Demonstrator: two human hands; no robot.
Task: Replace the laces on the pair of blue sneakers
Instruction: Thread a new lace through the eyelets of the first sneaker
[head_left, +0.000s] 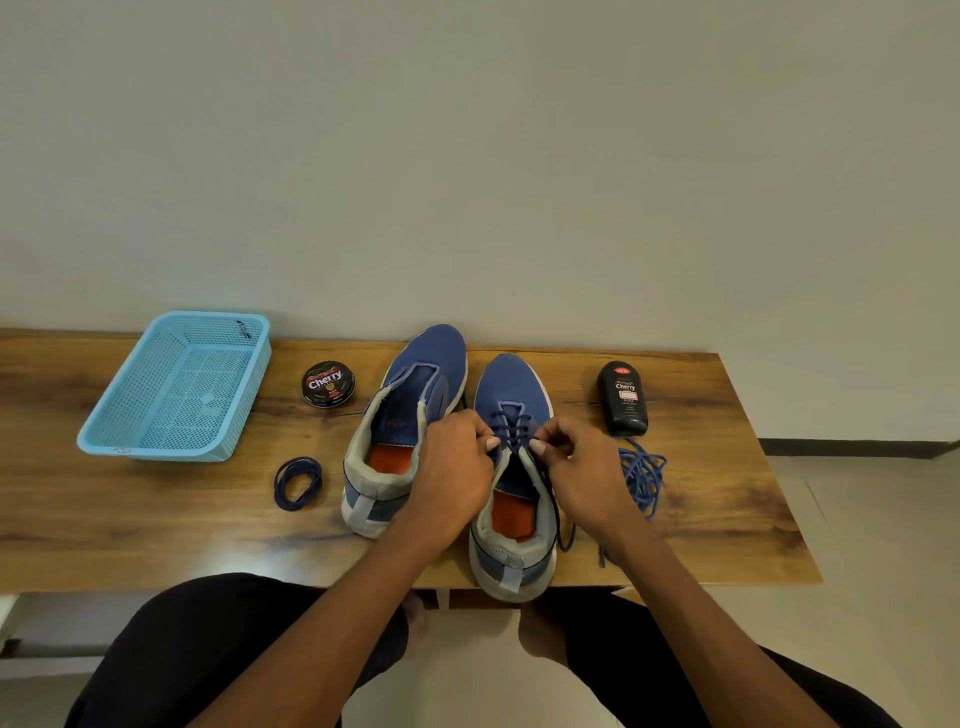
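Two blue sneakers stand side by side on the wooden table (156, 519). The left sneaker (410, 395) has no lace in it. The right sneaker (511, 389) carries a dark navy lace (511, 423) threaded through its lower eyelets. My left hand (457, 478) pinches the lace at the left eyelet row. My right hand (582, 473) pinches it at the right row. The lace's free ends (569, 540) trail off the shoe's right side. A coiled navy lace (297, 482) lies left of the shoes. A tangled brighter blue lace (644, 475) lies to the right.
A light blue plastic basket (176, 389) sits at the far left. A round polish tin (328, 384) stands between basket and shoes. A black polish bottle (623, 397) lies at the right. The wall runs behind the table; my knees are below its front edge.
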